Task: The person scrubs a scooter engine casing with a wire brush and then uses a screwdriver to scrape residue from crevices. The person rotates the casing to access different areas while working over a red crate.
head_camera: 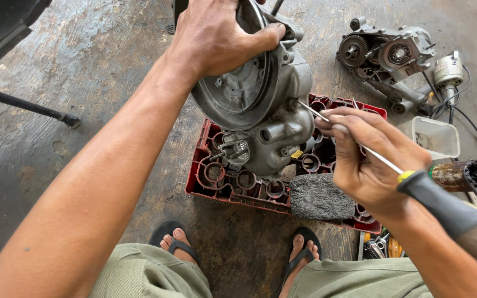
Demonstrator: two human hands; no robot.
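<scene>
Concrete floor, red crate [199, 171], left hand [216, 38] gripping engine casing [271, 105], right hand [371, 160] holding screwdriver [437, 201].

Left hand [216, 38] hides the engine casing [271, 105] top.

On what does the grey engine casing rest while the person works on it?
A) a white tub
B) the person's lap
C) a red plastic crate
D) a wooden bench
C: the engine casing, steadied by the left hand, stands on the red plastic crate on the floor, while the right hand puts a screwdriver to it.
</scene>
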